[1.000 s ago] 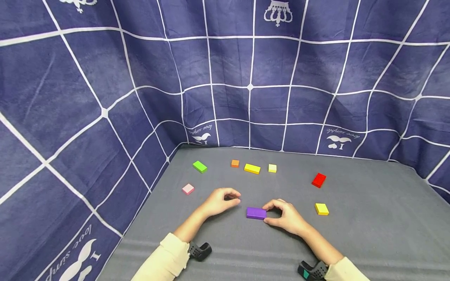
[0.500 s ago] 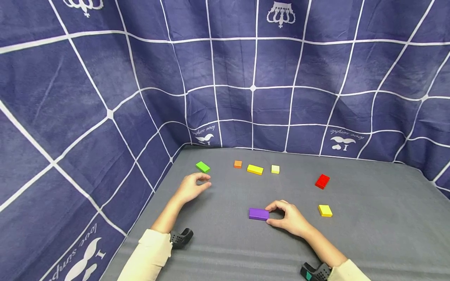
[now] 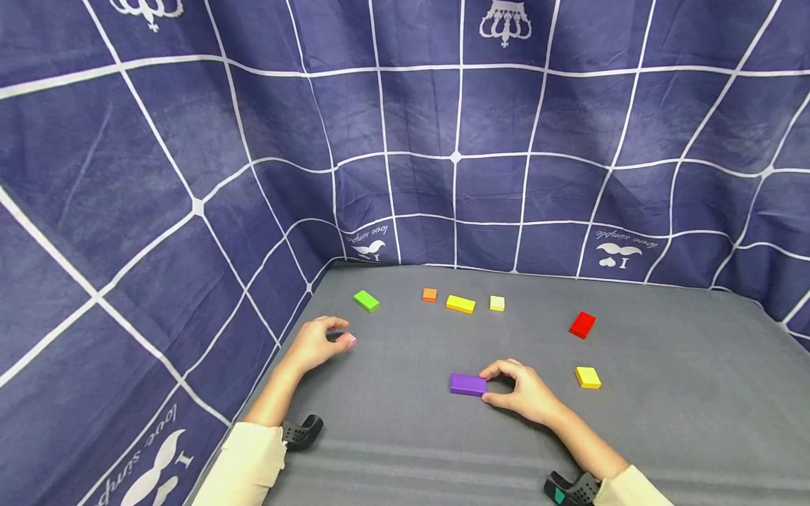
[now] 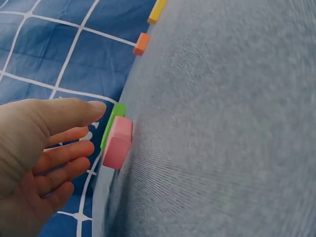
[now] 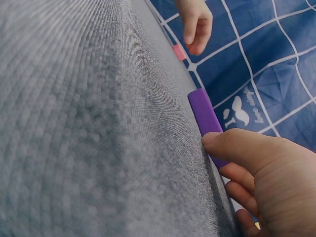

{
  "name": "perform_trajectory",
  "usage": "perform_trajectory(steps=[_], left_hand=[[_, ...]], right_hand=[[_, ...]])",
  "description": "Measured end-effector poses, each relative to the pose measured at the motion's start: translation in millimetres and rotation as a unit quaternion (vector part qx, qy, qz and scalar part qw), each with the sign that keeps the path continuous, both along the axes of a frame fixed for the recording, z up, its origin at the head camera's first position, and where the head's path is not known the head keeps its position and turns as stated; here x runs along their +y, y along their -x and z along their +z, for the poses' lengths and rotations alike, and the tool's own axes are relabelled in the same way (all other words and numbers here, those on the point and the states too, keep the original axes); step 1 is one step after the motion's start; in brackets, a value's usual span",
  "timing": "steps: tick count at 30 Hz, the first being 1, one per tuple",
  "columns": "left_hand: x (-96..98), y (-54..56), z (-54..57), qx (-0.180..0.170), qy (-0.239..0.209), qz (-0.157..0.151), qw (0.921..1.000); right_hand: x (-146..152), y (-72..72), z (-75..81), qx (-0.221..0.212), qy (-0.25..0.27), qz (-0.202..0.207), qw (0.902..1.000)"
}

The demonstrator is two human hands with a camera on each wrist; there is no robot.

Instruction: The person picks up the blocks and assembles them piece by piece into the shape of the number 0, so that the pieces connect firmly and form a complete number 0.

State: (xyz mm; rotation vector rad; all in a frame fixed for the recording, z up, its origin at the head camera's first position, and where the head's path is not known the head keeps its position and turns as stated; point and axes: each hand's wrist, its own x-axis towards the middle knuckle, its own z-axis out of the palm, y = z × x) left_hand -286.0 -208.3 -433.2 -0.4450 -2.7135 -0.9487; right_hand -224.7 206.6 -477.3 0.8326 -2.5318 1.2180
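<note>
Grey tabletop [image 3: 405,450] spreads below. Nearest, the right hand [image 3: 526,395] pinches one end of a purple block [image 3: 468,384]; at its ten o'clock, the left hand [image 3: 311,346] has thumb and fingers parted beside a pink block [image 3: 349,339], contact hard to judge. It seems a reach, calling next for a closing pinch. Eight blocks, three yellow, other colours single: square yellow block [image 3: 588,377] at three, red block [image 3: 582,325] at two, pale yellow block [image 3: 497,303] at one, long yellow block [image 3: 460,303] at twelve, green block [image 3: 366,301] and orange block [image 3: 429,295] toward eleven.

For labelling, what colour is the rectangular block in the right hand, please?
The rectangular block is purple, clearest in the right wrist view.
</note>
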Motion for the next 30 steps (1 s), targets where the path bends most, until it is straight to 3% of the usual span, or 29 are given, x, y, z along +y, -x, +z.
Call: perform_trajectory(steps=[13,22,30], left_hand=[[5.0,3.2,-8.3,-0.011,0.054,0.04,0.9977],[8.4,3.2,-11.4,-0.021,0.032,0.039,0.9985],[21.2,0.3,-8.1,-0.013,0.005,0.015,0.9998]], right_hand=[[0,-1.2,-1.5,-0.011,-0.002,0.002,0.9999],[1,-0.8,-0.4,-0.007,-0.007,0.006,0.9999],[1,-0.9,0.9,-0.007,-0.012,0.003,0.9999]])
